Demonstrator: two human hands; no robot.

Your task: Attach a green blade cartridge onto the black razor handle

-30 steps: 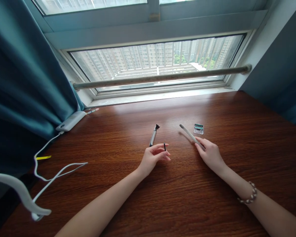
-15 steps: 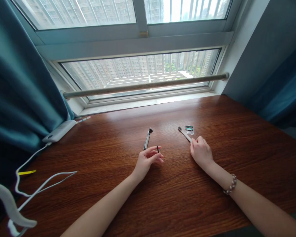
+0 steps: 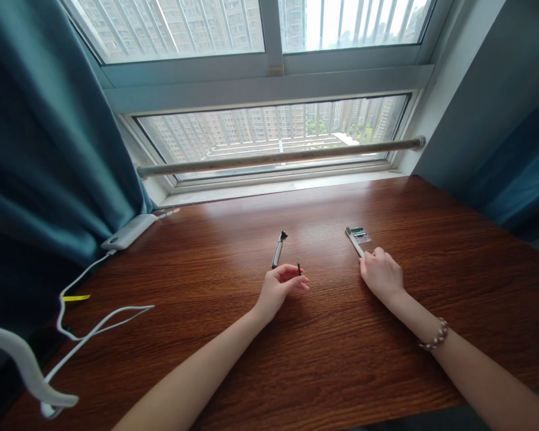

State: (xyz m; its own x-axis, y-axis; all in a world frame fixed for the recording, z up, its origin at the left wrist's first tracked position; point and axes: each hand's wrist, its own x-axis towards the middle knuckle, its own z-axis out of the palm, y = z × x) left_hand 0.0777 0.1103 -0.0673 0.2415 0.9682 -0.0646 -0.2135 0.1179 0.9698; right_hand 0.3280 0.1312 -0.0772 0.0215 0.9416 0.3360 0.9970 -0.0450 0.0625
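Observation:
My left hand (image 3: 276, 290) pinches a thin black piece (image 3: 299, 269) between thumb and fingers; it looks like a razor cartridge seen edge-on. Just beyond that hand, a razor handle (image 3: 278, 250) in silver and black lies on the wooden table, its black neck pointing away from me. A pale toothbrush (image 3: 356, 245) is gripped in my closed right hand (image 3: 381, 274). The brush head overlaps the left edge of a small clear case (image 3: 362, 234) with dark green-and-black strips in it. Whether brush and case touch, I cannot tell.
At the left, a white power strip (image 3: 130, 232) lies by the blue curtain (image 3: 67, 120), with a white cable (image 3: 112, 317) trailing towards me. A curved white stand (image 3: 31, 371) rises at the lower left. Behind the table (image 3: 233, 347), a metal rail (image 3: 287, 157) crosses the window.
The view has shifted slightly, so everything sits further right. The toothbrush head has moved right, up to the clear case, and its bristles show less. My left hand keeps its pinch.

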